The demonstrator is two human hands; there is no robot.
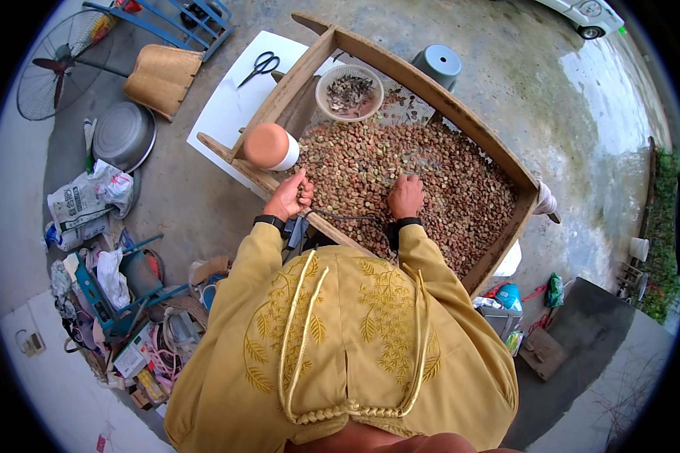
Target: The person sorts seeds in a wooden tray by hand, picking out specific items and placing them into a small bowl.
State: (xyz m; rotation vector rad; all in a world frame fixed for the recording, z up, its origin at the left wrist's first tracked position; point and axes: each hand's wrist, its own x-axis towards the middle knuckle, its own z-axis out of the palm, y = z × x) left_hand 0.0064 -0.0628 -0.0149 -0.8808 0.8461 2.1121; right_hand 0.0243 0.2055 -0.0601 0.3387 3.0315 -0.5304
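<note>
A wooden-framed mesh tray lies before me, spread with many small reddish-brown and greenish dried pieces. My left hand is loosely curled over the tray's left near edge, beside an orange-topped white jar; whether it holds something small cannot be told. Down on the dried pieces is my right hand, its fingers bent and their tips partly hidden. Towards the far side of the tray a clear plastic bowl holds dark, dry scraps. A black cable runs between my wrists.
Black scissors lie on a white board left of the tray. Beyond the tray's far side stands a blue-grey plastic stool. A fan, a metal basin and sacks are at the left.
</note>
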